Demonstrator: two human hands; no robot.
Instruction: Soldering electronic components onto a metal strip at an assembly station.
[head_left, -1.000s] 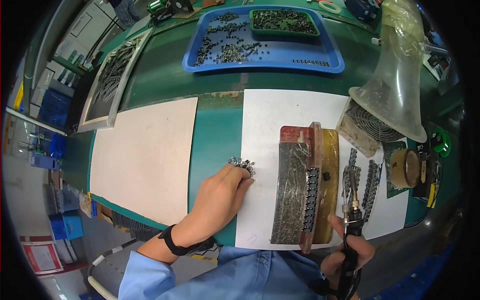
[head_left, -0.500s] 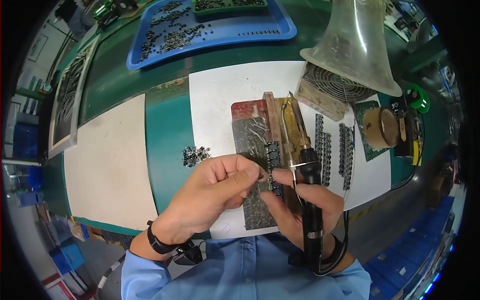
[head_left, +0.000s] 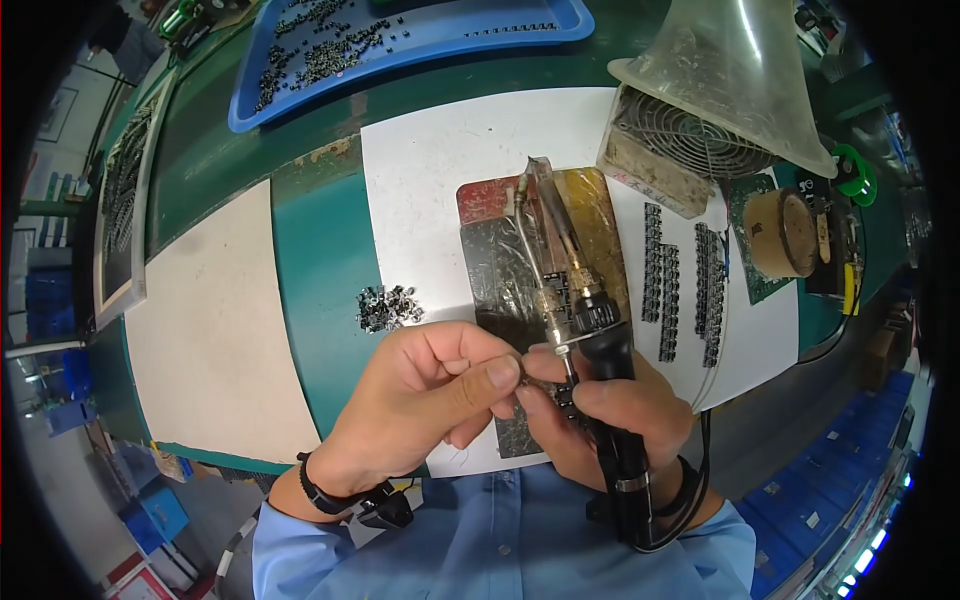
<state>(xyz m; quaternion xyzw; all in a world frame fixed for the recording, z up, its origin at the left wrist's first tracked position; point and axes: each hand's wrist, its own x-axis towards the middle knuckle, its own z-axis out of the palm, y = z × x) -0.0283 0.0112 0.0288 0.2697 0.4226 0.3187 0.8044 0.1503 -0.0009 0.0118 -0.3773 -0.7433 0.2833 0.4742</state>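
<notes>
My left hand [head_left: 425, 400] is closed in a pinch, thumb against forefinger; whatever small piece is between them is mostly hidden. Close against its fingertips are the thumb and a finger of my right hand [head_left: 645, 405]. That right hand grips a black soldering iron [head_left: 608, 355] with a thin metal feed tube alongside, its tip pointing away from me. Beneath the iron lies a work plate [head_left: 490, 270] with dark, red and yellow areas. A strip of small black components [head_left: 565, 398] on the plate is largely covered by the iron and my fingers.
Loose small metal parts [head_left: 388, 308] form a pile left of the plate. Rows of dark component strips [head_left: 651, 262] lie to the right. Behind stand a fan [head_left: 690, 135] with a clear plastic hood [head_left: 735, 70] and a blue tray [head_left: 420, 58] of parts. A tape roll [head_left: 780, 232] sits far right.
My right hand has tilted the soldering iron leftward, so it now covers more of the strip. Right fingertips have come up to the left ones. The whole view has shifted slightly.
</notes>
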